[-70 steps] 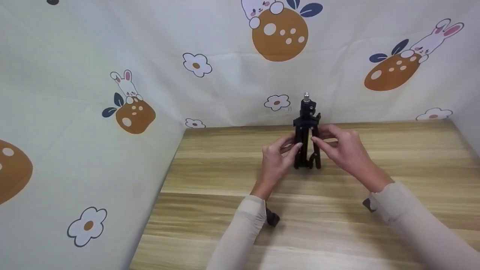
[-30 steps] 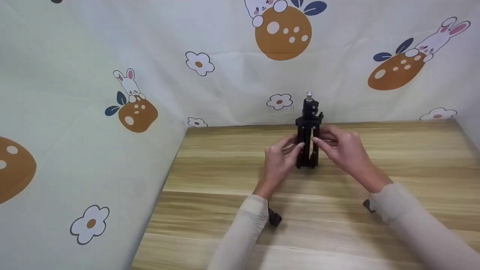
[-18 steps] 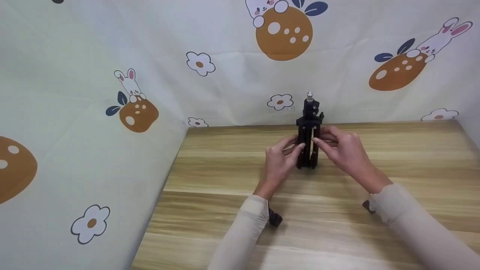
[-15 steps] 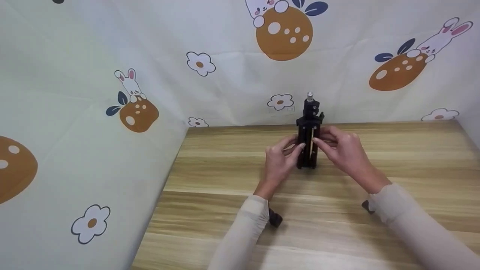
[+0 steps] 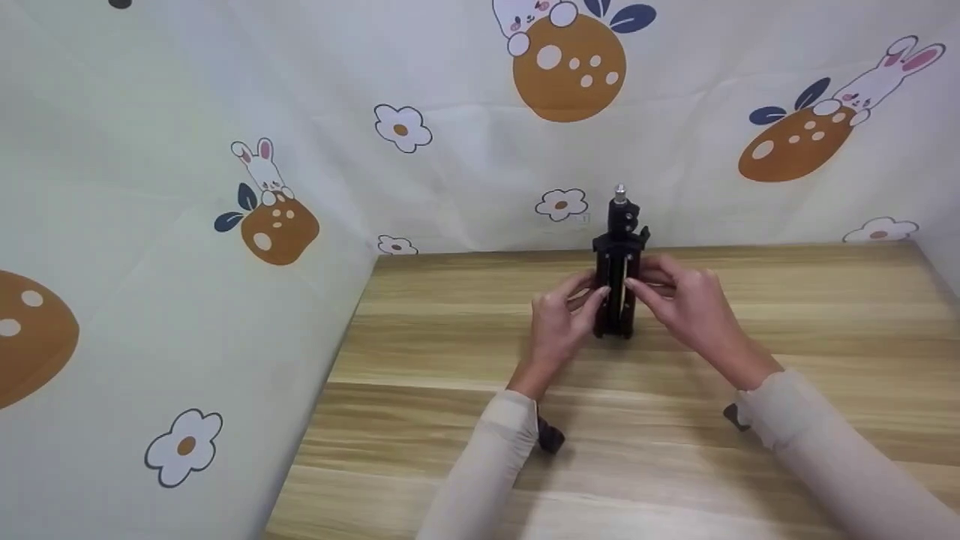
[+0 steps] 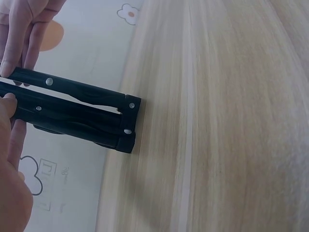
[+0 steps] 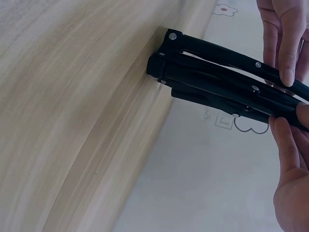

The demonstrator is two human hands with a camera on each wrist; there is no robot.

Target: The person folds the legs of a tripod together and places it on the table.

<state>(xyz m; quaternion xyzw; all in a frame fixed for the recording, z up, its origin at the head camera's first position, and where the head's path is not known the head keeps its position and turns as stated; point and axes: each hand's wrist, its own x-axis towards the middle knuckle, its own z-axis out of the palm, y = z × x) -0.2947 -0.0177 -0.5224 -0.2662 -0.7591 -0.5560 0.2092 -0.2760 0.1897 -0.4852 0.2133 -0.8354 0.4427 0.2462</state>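
A small black tripod stand with a silver screw tip stands upright near the back of the table, its legs folded together. My left hand pinches the left leg between thumb and fingers. On the other side, my right hand holds the right leg the same way, thumb in front. A narrow gap shows between the legs. The left wrist view has the riveted lower legs with their feet at the wood surface. Seen from the right wrist, the legs lie close together, and fingers hide their upper part.
The wood-grain table meets a pale cloth backdrop printed with rabbits, oranges and flowers just behind the tripod. Another cloth wall runs along the left side. Black wrist cameras show under the beige sleeves.
The tripod's right leg, angled outward 2.3 s ago, has moved inward against the others. Both hands have kept their grip almost in place; in the last half second little differs.
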